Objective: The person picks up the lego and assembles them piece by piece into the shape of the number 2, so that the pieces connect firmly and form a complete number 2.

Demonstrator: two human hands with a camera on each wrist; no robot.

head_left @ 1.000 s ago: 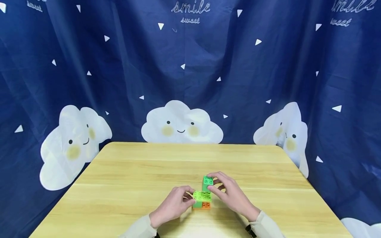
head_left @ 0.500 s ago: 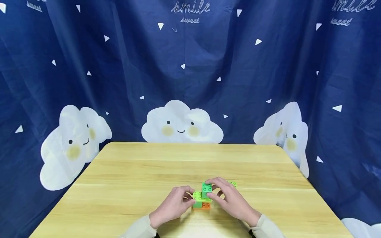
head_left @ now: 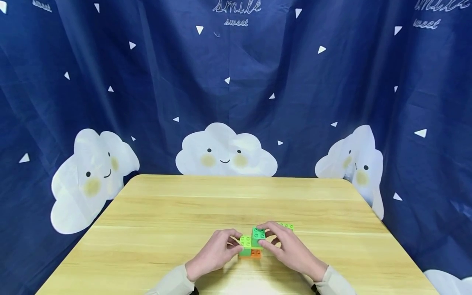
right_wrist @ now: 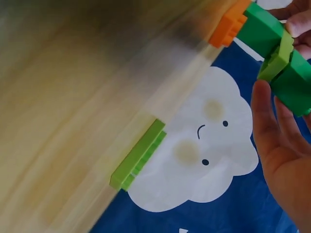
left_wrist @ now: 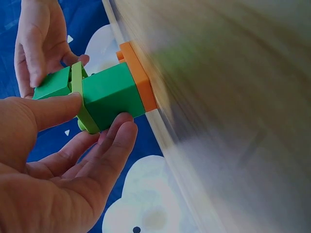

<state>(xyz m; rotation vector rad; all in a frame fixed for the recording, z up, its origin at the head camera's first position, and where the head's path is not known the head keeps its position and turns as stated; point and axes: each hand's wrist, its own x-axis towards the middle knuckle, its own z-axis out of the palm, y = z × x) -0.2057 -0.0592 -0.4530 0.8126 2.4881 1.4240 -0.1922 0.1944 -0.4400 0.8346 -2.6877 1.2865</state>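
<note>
On a wooden table (head_left: 166,213), the left hand (head_left: 214,252) pinched a lime block (head_left: 245,240) that sat above a low green block (left_wrist: 114,92) and an orange block (left_wrist: 141,78), while the right hand (head_left: 291,248) pinched a top green block (head_left: 257,237) at the lime block's right end.

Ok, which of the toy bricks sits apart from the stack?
The flat, studded lime-green plastic brick lying alone on the wooden table. The orange brick, two green bricks and other lime-green brick make up the stack.
</note>
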